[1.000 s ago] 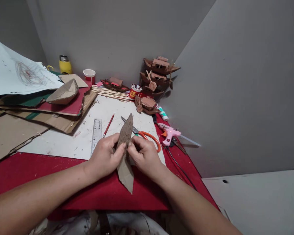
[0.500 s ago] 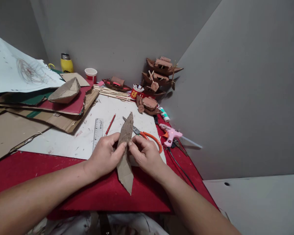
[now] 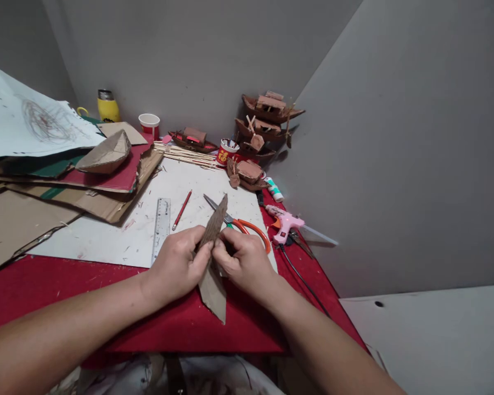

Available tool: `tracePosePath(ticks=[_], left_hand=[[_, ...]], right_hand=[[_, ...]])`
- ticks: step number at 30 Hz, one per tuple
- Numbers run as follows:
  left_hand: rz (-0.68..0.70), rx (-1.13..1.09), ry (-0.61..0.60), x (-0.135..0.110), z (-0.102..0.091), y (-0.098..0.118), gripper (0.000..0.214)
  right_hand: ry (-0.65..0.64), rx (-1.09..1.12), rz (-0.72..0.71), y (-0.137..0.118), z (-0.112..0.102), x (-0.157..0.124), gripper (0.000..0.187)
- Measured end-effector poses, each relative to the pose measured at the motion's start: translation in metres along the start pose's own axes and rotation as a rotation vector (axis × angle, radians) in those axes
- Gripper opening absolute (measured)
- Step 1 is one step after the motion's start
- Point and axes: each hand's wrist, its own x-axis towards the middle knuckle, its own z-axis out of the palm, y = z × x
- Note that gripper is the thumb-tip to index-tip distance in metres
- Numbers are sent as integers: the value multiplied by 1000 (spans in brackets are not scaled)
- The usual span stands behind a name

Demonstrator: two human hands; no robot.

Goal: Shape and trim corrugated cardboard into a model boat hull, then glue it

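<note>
A long, pointed piece of cardboard (image 3: 214,296) is held between my two hands over the table's front part. My left hand (image 3: 181,258) grips its left edge, thumb on top. From the right, my right hand (image 3: 242,258) pinches the other edge, its fingertips close to my left thumb. The upper part of the piece has rough, ridged brown cardboard showing. Scissors (image 3: 253,230) with orange handles lie just behind my right hand, partly hidden by the cardboard. A clear ruler (image 3: 161,225) and a red pencil (image 3: 182,209) lie beyond my left hand.
Cardboard sheets (image 3: 33,211) are stacked at left, with a small cardboard boat hull (image 3: 106,153) on top. Several brown model boats (image 3: 267,109) stand at the back. A pink glue gun (image 3: 286,224) with a cord lies at right. Paper cups (image 3: 149,126) and thin sticks (image 3: 185,155) are behind.
The cardboard piece has turned in my hands, so its upper part looks narrower and leans further right. Both hands stay closed on it. The camera view has shifted slightly.
</note>
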Motion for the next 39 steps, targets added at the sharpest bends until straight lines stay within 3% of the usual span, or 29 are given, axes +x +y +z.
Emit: tracePosePath(ticks=[9,13,18,27,39], left_hand=[[-295,-543,-2,8,-2,-2,17],[-346,-669,-9,11,-4,-3,18],[-307,-617,-8,10,-5,-5,17],[-112,-226,-22,3,-5,-4,13],[-308,-633,32,10,-5,-1,17]], right_hand=[[9,173,53,2,-1,3,19],[-9,235,119,3,-1,3,19],[-23,206,93,2,0,3,21],[-28,-33,-68,1,-4,1,23],[93,164,33,3,-4,4,15]])
